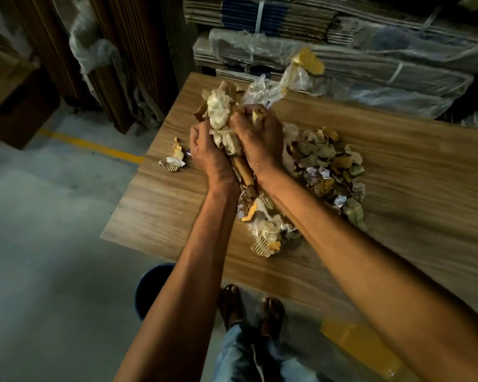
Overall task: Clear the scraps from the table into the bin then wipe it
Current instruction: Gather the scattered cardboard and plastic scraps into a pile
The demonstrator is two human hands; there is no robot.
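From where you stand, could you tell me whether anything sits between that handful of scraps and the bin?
Nothing visible blocks the way. Both hands, left and right, clutch the scraps above the table. The bin stands on the floor off the table's near edge, partly hidden by the left forearm; its opening is barely visible.

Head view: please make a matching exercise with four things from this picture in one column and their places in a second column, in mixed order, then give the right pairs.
Things:
1. bundle of scraps
2. small scrap cluster
3. blue bin
4. stacks of flattened cardboard

Places:
A. on the floor, beside the near edge of the table
B. behind the table's far edge
C. squeezed between the left hand and right hand
D. alone on the table, left of the hands

Pairs: 1-C, 2-D, 3-A, 4-B
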